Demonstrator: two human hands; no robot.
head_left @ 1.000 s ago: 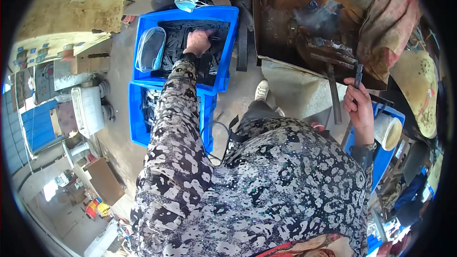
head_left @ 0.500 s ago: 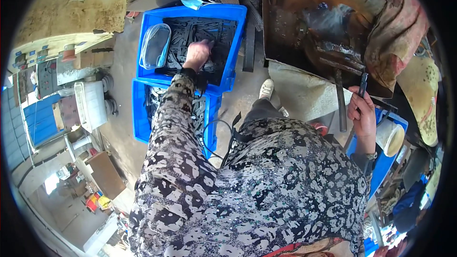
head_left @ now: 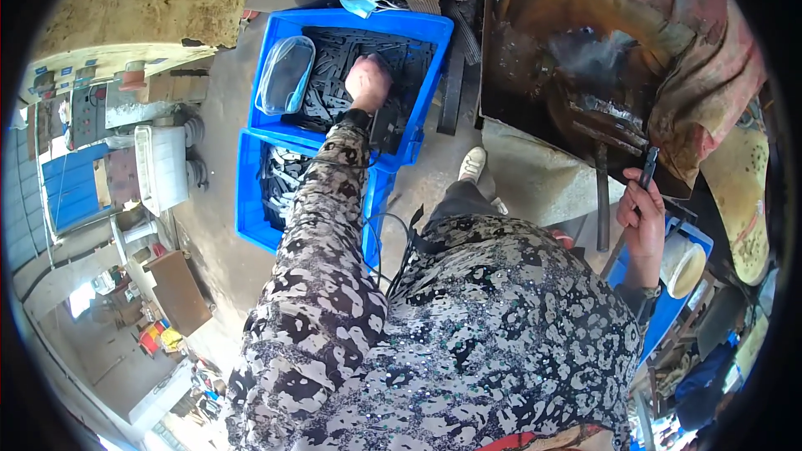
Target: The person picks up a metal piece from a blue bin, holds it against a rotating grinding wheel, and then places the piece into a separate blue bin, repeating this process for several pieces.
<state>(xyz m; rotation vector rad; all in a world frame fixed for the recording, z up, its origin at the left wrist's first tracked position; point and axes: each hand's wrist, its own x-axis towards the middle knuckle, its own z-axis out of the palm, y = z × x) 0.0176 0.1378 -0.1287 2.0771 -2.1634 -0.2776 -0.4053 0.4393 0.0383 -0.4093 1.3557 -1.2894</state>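
Separately, the left hand (head_left: 368, 83) is resting among strips (head_left: 327, 93) in the far bin (head_left: 441, 43) at left, its grip hidden, while the right hand (head_left: 643, 217) is pinching a bar (head_left: 649, 165) low, apparently leaving its tip free.

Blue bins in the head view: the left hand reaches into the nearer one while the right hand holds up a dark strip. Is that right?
Not quite: the head view shows the left hand in the farther bin, not the nearer bin. The right hand does hold up a dark strip.
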